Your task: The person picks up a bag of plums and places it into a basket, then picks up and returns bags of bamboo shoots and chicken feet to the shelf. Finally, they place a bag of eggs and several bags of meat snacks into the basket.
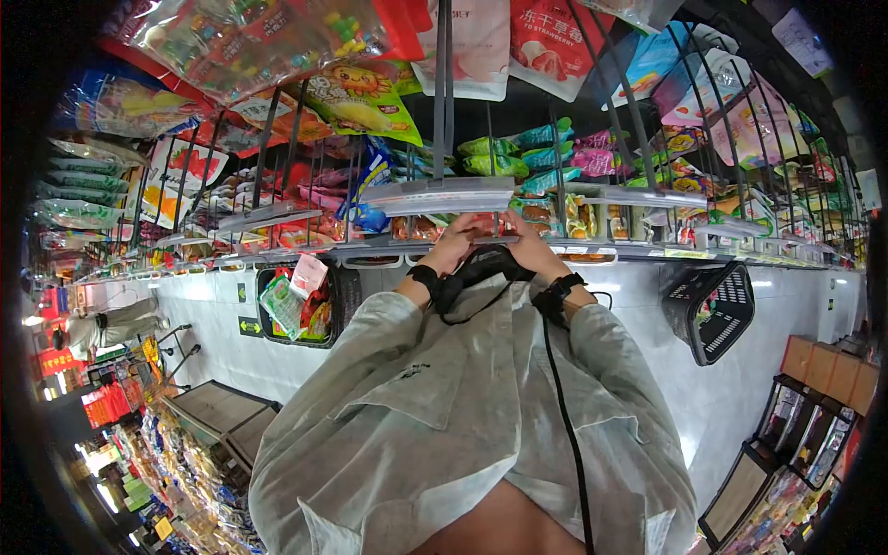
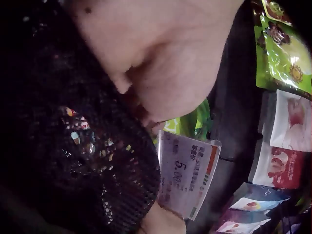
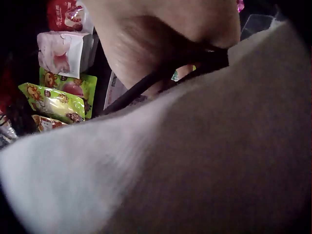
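Both hands meet at the shelf's front edge in the head view, the left hand [image 1: 450,246] and right hand [image 1: 535,248] on either side of a small reddish patch. Their fingertips are partly hidden, so a grip cannot be made out. Black fabric [image 1: 490,265] lies between the wrists. In the left wrist view, black mesh [image 2: 78,146] covers much of the picture beside the left hand [image 2: 170,63], and a price tag [image 2: 187,170] shows below the palm. A dark strap [image 3: 139,90] crosses below the right hand [image 3: 161,39] in the right wrist view, above pale cloth [image 3: 87,165].
Bagged snacks fill the shelf [image 1: 638,248] behind black wire dividers. A black basket with packages [image 1: 296,296] stands on the floor at left, another basket [image 1: 710,313] at right. Farther left are a trolley and a person [image 1: 116,328]; boxes [image 1: 828,370] stand at far right.
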`<state>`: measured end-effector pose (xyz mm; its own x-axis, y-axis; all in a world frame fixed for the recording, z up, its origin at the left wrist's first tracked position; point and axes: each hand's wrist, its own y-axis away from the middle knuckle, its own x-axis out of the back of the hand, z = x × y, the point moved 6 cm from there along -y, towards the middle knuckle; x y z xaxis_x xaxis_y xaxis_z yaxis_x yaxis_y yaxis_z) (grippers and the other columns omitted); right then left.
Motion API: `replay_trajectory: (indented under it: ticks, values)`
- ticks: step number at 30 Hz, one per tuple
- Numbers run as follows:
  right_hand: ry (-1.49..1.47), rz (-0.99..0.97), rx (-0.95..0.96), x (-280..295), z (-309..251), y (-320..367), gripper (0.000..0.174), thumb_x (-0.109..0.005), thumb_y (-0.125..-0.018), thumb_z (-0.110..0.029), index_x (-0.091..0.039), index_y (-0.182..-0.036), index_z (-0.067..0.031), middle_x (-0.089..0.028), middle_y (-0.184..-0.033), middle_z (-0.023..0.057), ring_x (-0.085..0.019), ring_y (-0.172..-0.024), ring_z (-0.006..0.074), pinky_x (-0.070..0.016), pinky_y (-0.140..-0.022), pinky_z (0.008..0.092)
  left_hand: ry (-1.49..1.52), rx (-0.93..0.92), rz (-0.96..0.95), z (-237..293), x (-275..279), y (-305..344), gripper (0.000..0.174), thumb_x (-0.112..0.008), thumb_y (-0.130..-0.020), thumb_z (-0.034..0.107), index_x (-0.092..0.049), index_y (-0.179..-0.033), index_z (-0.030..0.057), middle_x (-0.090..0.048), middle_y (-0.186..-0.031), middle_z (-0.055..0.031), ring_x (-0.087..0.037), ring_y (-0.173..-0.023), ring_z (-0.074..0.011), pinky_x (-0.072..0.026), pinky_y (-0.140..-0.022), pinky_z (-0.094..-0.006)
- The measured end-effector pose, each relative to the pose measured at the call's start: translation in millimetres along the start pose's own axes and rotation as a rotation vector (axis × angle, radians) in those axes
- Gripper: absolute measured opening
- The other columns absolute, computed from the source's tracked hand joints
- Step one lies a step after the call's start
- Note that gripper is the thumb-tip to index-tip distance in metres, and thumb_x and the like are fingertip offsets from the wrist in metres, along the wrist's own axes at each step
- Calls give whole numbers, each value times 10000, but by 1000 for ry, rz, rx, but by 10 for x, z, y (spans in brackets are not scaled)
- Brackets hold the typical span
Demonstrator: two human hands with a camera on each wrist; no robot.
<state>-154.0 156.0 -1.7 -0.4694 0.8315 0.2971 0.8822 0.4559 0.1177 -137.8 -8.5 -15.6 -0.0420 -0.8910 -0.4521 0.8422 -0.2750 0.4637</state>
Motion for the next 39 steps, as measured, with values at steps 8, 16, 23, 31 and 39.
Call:
replay_trajectory:
  ticks: [8, 16, 23, 31, 39]
  values:
    - [62, 0, -74, -7, -27, 47, 759, -558, -896, -21, -188, -1558, -51, -547, -1396, 207, -596, -1205, 307, -459, -1009, 356, -245, -82, -78, 115, -40, -26, 615, -507, -902, -114, -430, -1472, 103, -600, -1295, -74, -578, -1147, -170, -482, -969, -303]
    - [-161, 56, -285, -160, 33, 766, 363, -555, -930, -37, -535, -1292, -28, -638, -1242, 136, -618, -1147, 239, -475, -986, 341, -151, 248, -50, -324, 24, 405, 352, -560, -953, 67, -575, -1304, 94, -650, -1180, -42, -641, -1018, -170, -517, -860, -286]
    - [-379, 310, -437, 163, -422, 2052, 295, -560, -962, -46, -582, -1255, -27, -660, -1172, 85, -617, -1093, 186, -491, -940, 316, 283, 512, 187, -1441, 454, 304, 142, -583, -947, 140, -625, -1071, 86, -653, -919, -25, -627, -814, -164, -542, -717, -306]
    - [-386, 781, -456, 601, -304, 3785, 273, -591, -980, -107, -595, -1231, 1, -673, -1164, 100, -632, -1119, 183, -491, -964, 310, 206, 653, 166, -2059, 174, 107, 63, -584, -917, 136, -620, -967, 131, -605, -854, 3, -587, -795, -155, -493, -721, -313]
    - [-410, 1119, -519, 612, -37, 5865, 270, -606, -969, -109, -603, -1217, -1, -685, -1154, 112, -643, -1091, 190, -503, -940, 311, 67, 719, 184, -2845, -950, 302, 71, -543, -900, 123, -597, -942, 139, -600, -831, 13, -593, -767, -153, -500, -741, -332]
